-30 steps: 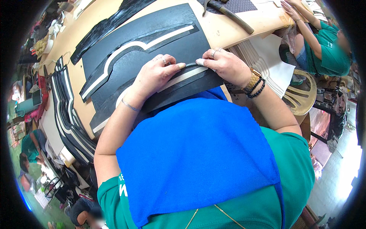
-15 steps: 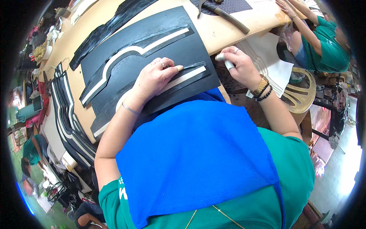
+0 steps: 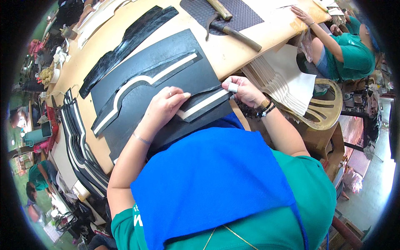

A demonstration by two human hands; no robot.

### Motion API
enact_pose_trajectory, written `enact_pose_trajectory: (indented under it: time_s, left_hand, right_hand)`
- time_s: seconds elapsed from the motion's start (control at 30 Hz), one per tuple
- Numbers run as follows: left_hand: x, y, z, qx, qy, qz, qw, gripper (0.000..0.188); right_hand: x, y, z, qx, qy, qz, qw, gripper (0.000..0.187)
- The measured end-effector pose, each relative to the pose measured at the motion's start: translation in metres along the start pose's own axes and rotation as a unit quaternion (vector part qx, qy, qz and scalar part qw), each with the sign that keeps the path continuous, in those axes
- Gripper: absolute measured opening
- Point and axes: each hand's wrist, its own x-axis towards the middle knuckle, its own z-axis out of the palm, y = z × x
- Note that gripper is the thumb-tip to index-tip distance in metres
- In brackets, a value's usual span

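A dark board (image 3: 180, 43) lies at the table's near edge with two black flexible pieces on it, each bearing a white strip. The farther piece (image 3: 160, 80) has a bump in its outline and lies untouched. My left hand (image 3: 166, 104) is closed over the nearer black piece (image 3: 205, 104), thumb and fingertips pinching its upper edge; part of that piece is hidden under the hand. At its right end my right hand (image 3: 246, 92), with white wraps on its fingers, pinches the tip.
Beyond the board lies a shiny black sheet (image 3: 129, 43). A hammer (image 3: 241, 37) rests by a dark textured mat (image 3: 246, 18). Several black-and-white strips (image 3: 77, 137) are stacked at left. White sheets (image 3: 291, 79) sit near a chair (image 3: 331, 110) at right, with a co-worker (image 3: 350, 52) beyond.
My right hand has come left from beside the board onto the right end of the nearer piece. The left hand stays on that piece. The whole view has shifted slightly.
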Motion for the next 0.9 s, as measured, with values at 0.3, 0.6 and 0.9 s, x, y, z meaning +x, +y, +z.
enact_pose_trajectory:
  time_s: [0.3, 0.6, 0.9]
  left_hand:
    - [0.026, 0.013, 0.018, -0.004, 0.026, 0.007, 1.000, 0.017]
    - [0.053, 0.016, 0.033, -0.011, 0.007, 0.023, 1.000, 0.018]
    - [0.024, 0.011, 0.019, -0.008, 0.010, -0.022, 1.000, 0.019]
  right_hand:
    - [0.008, 0.052, -0.041, 0.033, 0.064, 0.008, 0.997, 0.019]
    - [0.017, 0.084, -0.066, 0.025, 0.117, 0.029, 0.992, 0.024]
    - [0.023, 0.102, -0.086, -0.019, 0.132, 0.034, 0.990, 0.021]
